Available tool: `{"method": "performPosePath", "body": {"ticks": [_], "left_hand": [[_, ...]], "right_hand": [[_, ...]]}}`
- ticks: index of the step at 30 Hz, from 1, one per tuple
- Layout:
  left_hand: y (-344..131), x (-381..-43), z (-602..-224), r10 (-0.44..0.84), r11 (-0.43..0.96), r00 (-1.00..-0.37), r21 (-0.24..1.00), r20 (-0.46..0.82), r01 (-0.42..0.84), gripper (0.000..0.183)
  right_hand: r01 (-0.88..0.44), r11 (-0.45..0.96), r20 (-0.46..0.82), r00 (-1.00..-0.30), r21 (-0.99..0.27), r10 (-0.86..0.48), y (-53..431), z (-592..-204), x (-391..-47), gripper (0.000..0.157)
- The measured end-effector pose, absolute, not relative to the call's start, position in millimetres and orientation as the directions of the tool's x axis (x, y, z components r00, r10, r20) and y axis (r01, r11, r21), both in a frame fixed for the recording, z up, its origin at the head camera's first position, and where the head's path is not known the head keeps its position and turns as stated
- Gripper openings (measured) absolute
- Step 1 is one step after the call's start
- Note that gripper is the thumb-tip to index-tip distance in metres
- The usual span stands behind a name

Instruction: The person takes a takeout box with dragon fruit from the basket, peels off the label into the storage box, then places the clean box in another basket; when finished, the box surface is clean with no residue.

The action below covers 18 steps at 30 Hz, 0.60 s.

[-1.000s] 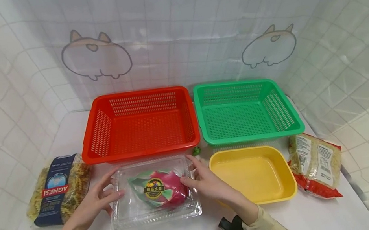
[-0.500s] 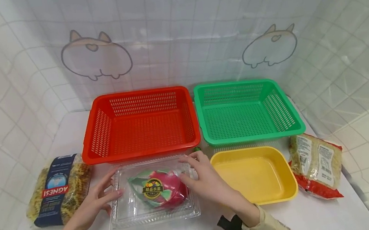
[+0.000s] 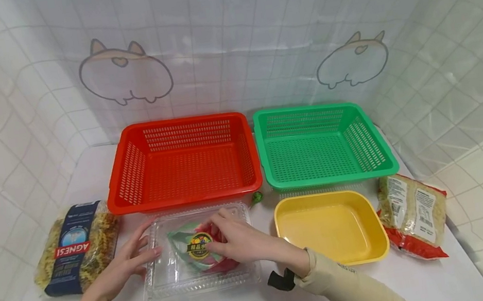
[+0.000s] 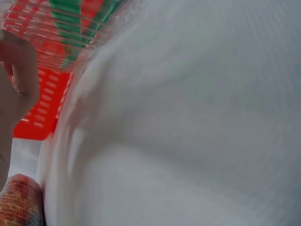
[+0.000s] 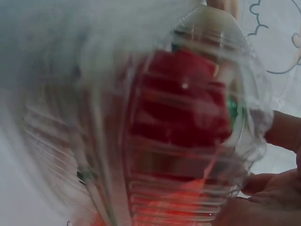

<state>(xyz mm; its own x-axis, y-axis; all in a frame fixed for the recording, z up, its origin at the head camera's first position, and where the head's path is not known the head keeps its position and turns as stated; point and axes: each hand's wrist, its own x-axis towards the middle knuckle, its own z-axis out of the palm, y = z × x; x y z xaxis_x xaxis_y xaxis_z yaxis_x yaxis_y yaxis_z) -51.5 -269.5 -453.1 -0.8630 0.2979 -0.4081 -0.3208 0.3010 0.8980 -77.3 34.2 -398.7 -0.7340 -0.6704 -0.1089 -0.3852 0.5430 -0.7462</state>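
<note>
A clear plastic clamshell box (image 3: 167,278) lies on the white tabletop, and through its lid shows a pink-and-green dragon fruit (image 3: 221,266) under a round dark label (image 3: 198,245). My left hand (image 3: 120,267) holds the box's left side, thumb on top and fingers by the edge. Bent over the lid is my right hand (image 3: 243,238), its thumb and fingertips at the label and covering part of the fruit. In the right wrist view the fingers (image 5: 282,132) of that hand are at the bulging plastic, with the red fruit (image 5: 178,103) behind it.
Behind the box stand a red basket (image 3: 197,198) and a green basket (image 3: 334,178). A yellow tub (image 3: 330,241) is at its right. A pasta bag (image 3: 74,253) lies at left, a red-ended grain bag (image 3: 413,218) at right. A small green item (image 3: 256,198) is near the baskets.
My right hand has moved left from the box's right edge to over the label and fruit. The left hand stays at the left side, and the box has barely shifted.
</note>
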Motion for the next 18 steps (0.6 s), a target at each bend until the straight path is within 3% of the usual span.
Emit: {"method": "performPosePath", "body": {"ticks": [6,12,18], "left_hand": [[-270.0,-52.1,-452.3,0.308,0.294,-0.856,0.897,-0.415,-0.329,0.081],[-269.7,-52.4,-453.6,0.307,0.295,-0.858,0.898,-0.413,-0.327,0.081],[-269.5,-53.3,-459.1,0.301,0.3,-0.856,0.894,-0.421,-0.334,0.083]], "right_hand": [[-0.366,0.601,-0.163,-0.746,-0.71,-0.646,29.0,-397.7,-78.9,0.021],[-0.404,0.611,-0.14,-0.746,-0.681,-0.651,27.4,-396.6,-80.1,0.011],[-0.422,0.639,-0.138,-0.757,-0.643,-0.639,24.8,-398.1,-81.5,0.009]]}}
